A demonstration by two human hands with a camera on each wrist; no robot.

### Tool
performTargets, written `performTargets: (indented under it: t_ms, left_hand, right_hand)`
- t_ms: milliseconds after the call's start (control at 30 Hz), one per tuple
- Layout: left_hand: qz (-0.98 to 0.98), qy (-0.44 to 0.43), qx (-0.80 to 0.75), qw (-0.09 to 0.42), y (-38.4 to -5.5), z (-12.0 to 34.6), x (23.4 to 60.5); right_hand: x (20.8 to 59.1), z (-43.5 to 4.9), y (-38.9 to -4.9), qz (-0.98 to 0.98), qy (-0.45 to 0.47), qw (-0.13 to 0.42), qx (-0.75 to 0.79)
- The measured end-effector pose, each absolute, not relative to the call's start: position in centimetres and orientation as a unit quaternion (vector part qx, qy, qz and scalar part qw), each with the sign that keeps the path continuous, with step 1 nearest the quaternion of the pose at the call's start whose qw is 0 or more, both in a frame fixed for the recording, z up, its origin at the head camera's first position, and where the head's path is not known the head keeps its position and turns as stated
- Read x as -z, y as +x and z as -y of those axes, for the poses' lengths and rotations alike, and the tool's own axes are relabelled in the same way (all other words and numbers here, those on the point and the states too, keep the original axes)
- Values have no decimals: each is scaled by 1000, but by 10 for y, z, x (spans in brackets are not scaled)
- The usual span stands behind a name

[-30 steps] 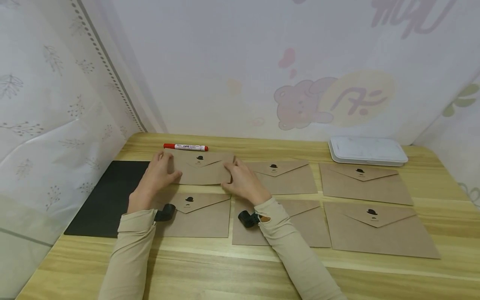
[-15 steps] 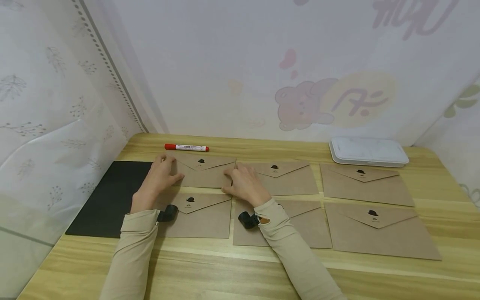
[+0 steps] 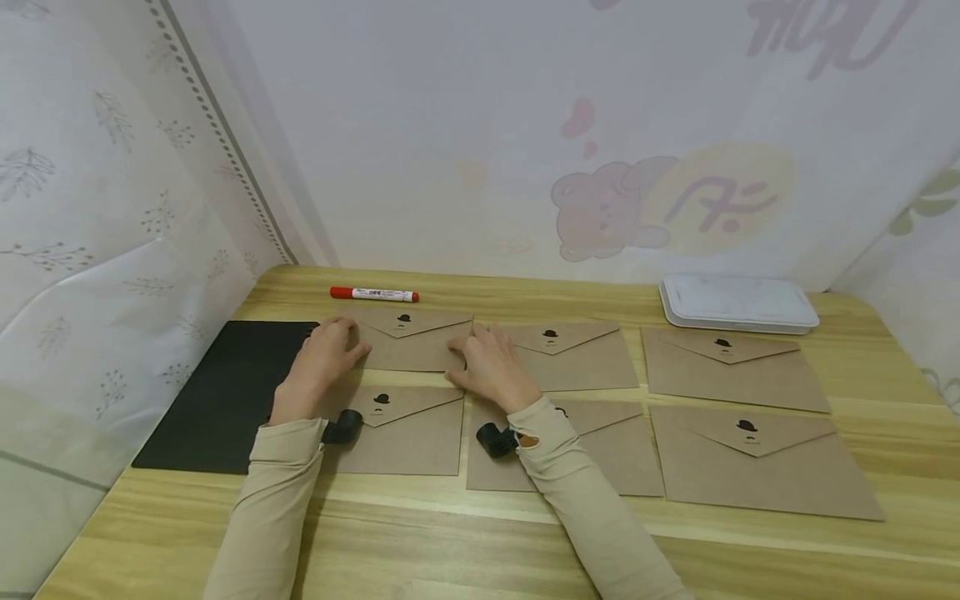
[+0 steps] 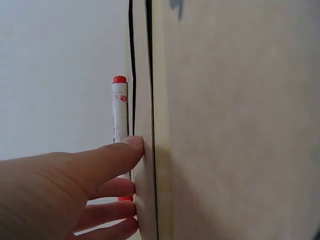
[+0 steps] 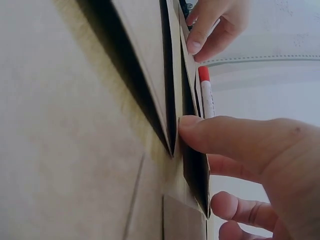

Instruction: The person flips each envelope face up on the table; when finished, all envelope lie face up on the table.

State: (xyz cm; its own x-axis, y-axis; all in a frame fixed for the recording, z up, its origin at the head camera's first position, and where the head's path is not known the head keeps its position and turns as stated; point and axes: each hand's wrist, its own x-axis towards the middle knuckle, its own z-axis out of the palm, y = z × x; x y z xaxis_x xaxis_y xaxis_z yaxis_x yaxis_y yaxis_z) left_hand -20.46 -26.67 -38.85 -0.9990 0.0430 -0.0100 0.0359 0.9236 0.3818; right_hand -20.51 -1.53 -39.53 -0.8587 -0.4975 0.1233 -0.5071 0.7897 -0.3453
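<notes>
A brown kraft envelope (image 3: 408, 354) with a printed hat on its flap lies flat in the back row at left. My left hand (image 3: 322, 362) rests on its left end, thumb and fingertips touching the paper in the left wrist view. At its right end is my right hand (image 3: 495, 367), thumb tip against the edge and fingers spread beside the far side in the right wrist view. That hand partly covers the back middle envelope (image 3: 581, 367). Below my wrists lie the front left envelope (image 3: 412, 446) and the front middle envelope (image 3: 622, 458), both partly hidden by my arms.
Two more envelopes lie at right, a back one (image 3: 738, 383) and a front one (image 3: 772, 479). Behind the row is a red-capped marker (image 3: 378, 294). A pale flat case (image 3: 738, 302) stands at the back right. Left of my left hand lies a black flat sheet (image 3: 210, 400).
The envelope between my hands has come down slightly toward me and now lies flat in the row. My left hand has shifted a little right, and my right hand has loosened from the envelope's edge.
</notes>
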Motion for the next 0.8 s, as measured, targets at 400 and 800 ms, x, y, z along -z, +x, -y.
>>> performTargets:
  t_ms: [400,800]
  left_hand:
    - [-978,45,-204,8,-206,259,373]
    - [-970,113,-217,12,-188,247,345]
  right_hand:
    - [373,3,-213,926,268,79,-253]
    - [306,-55,-191,861,204,154,-439]
